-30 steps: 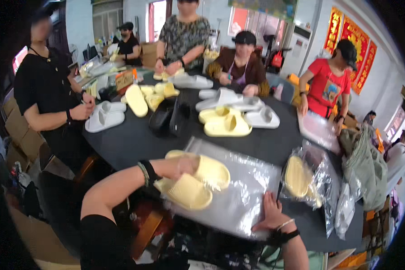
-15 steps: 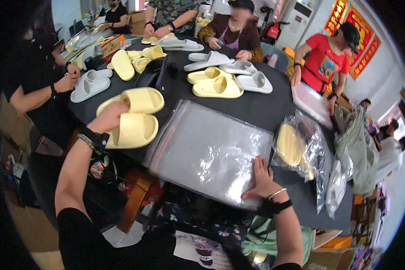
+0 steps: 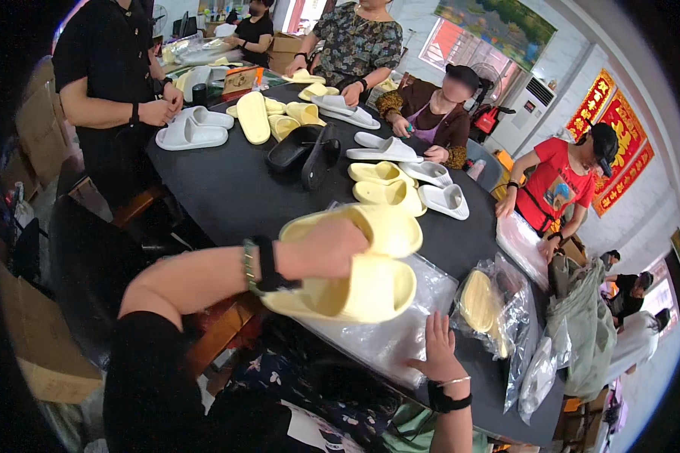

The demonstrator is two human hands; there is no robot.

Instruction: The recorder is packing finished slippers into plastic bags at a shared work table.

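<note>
The left hand (image 3: 323, 248) pinched a pair of yellow slippers (image 3: 381, 285) by their adjoining inner sides, over the clear plastic bags (image 3: 381, 343) on the black table (image 3: 211, 185); its fingertips were hidden. The right hand (image 3: 440, 356) was at the bags' right edge, fingers spread; whether it pressed down could not be told. Risk: one slipper could have dropped if the pinch loosened on its side. The thin plastic could have slid or creased if the slippers dragged across it unsecured.

One head-worn view looks down — close, wide — over the table (image 3: 219, 192).
</note>
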